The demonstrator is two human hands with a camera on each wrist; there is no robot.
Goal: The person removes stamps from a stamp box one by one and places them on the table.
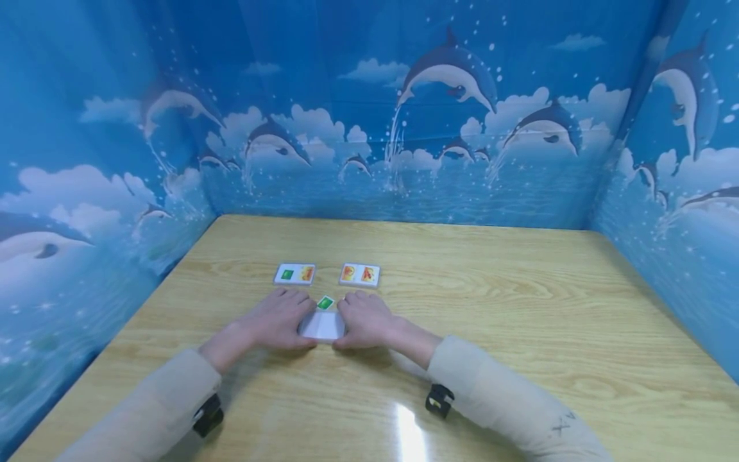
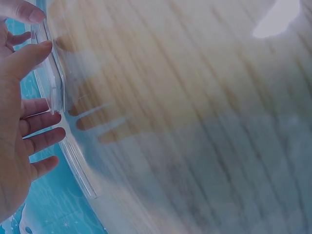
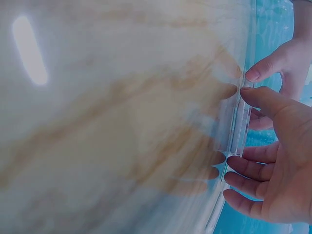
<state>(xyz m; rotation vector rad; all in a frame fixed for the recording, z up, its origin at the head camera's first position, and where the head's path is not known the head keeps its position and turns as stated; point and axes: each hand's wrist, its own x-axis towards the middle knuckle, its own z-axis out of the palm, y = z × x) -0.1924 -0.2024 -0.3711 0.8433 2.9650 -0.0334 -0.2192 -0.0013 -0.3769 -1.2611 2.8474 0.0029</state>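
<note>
My left hand [image 1: 284, 321] and right hand [image 1: 365, 320] grip the ends of a white tray [image 1: 322, 326], just short of a loose green card [image 1: 326, 303]. Beyond, the left tray [image 1: 297, 274] holds a green picture [image 1: 287, 274] and an orange picture [image 1: 308, 274], the right tray [image 1: 358, 274] two orange ones [image 1: 349, 273]. The table [image 1: 519, 308] stretches widest rightward; my tray's long axis runs left to right.

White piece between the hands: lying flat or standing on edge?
Flat: the white piece shows its broad face upward in the head view.
</note>
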